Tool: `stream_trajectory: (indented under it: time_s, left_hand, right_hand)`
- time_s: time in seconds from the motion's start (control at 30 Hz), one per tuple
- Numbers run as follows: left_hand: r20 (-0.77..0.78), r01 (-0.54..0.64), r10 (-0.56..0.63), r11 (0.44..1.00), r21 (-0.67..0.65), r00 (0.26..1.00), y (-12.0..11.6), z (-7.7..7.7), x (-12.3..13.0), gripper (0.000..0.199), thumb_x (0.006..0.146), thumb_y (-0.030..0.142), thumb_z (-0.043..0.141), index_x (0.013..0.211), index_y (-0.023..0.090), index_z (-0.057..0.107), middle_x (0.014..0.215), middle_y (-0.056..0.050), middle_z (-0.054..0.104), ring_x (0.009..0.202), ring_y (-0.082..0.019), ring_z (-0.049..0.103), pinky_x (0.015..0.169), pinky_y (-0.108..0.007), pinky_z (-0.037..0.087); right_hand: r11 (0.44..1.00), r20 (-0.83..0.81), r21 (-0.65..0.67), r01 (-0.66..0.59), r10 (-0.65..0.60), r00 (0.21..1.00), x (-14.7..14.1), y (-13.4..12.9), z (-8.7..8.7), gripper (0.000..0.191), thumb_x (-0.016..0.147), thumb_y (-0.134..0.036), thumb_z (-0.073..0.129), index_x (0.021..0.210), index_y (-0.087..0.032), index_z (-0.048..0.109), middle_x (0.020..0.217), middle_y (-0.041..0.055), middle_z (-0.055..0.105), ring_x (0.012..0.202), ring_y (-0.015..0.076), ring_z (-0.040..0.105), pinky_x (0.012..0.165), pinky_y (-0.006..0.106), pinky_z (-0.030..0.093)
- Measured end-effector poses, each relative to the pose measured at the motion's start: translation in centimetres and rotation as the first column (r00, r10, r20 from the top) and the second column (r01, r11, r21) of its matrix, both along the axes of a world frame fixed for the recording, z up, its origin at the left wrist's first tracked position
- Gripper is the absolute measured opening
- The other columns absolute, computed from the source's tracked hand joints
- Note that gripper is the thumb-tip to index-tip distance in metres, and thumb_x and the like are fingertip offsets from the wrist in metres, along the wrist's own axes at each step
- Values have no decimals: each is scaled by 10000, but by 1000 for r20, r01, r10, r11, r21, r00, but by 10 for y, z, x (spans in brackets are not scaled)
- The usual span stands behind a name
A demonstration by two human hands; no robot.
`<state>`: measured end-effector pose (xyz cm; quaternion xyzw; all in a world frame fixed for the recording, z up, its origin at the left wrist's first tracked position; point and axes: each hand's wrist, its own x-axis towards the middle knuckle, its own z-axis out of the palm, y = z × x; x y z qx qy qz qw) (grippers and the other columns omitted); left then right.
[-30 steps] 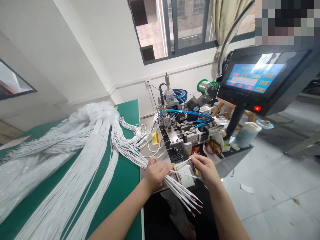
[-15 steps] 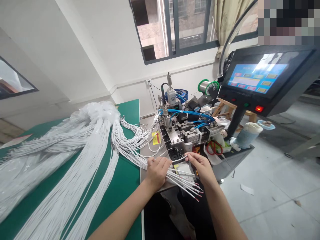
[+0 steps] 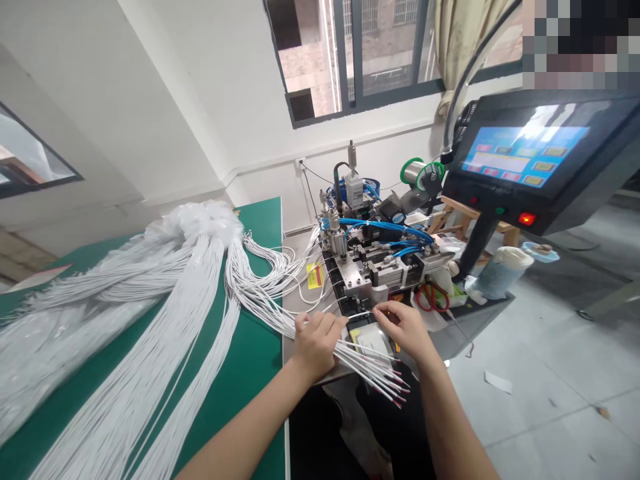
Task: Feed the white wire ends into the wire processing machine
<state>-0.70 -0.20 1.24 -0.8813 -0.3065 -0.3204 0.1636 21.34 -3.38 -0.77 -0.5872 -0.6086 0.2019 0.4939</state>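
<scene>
My left hand [image 3: 319, 340] is closed around a bundle of white cables [image 3: 373, 370], whose reddish wire ends fan out toward the lower right. A single white cable [image 3: 359, 315] stretches from the left hand to my right hand [image 3: 403, 327], which pinches its end between thumb and fingertips. Both hands are at the near edge of a bench machine [image 3: 357, 277] with metal blocks, cylinders and blue air tubes. From the left hand the bundle runs back to a large heap of white cables [image 3: 255, 283] on the green table. The bundle's gripped part is hidden by my fingers.
The green table [image 3: 265, 407] carries long cable bundles wrapped in clear plastic [image 3: 200, 223]. At the right stand a control screen [image 3: 525, 157], a green-rimmed wire spool [image 3: 416, 173], red-handled scissors [image 3: 431, 298] and a bluish bottle [image 3: 503, 272]. A yellow label [image 3: 314, 275] lies beside the machine.
The view has shifted slightly, so most things appear a little further right. The single cable between my hands looks straighter, held close to the machine's front. Both hands keep their grips.
</scene>
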Motion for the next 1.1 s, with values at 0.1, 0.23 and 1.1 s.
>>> stream_trajectory:
  time_s: [0.1,0.23,1.1]
  left_hand:
    - [-3,-25,25,1000,-2,1000,0,1,1,266,837,156,452,1005,229,644,763,-21,648,734,-167,542,761,-375,234]
    - [-5,-61,61,998,-27,998,-1,2,2,263,813,152,484,1002,236,646,801,-29,658,770,-178,550,797,-383,238]
    - [50,-67,70,996,-59,996,4,1,6,251,777,198,554,1004,230,656,1160,-81,649,1045,-276,556,1003,-531,207]
  right_hand:
    - [1000,-27,20,-20,20,999,0,5,-1,236,827,-380,563,747,-186,669,684,41,644,599,172,531,557,269,379]
    - [997,-111,-2,-71,70,991,-2,14,-7,227,824,-366,539,702,-184,599,611,-1,546,575,146,467,544,251,344]
    - [964,-308,-186,-188,124,943,24,-34,1,378,822,-510,566,690,-157,602,637,-4,517,607,133,436,562,246,339]
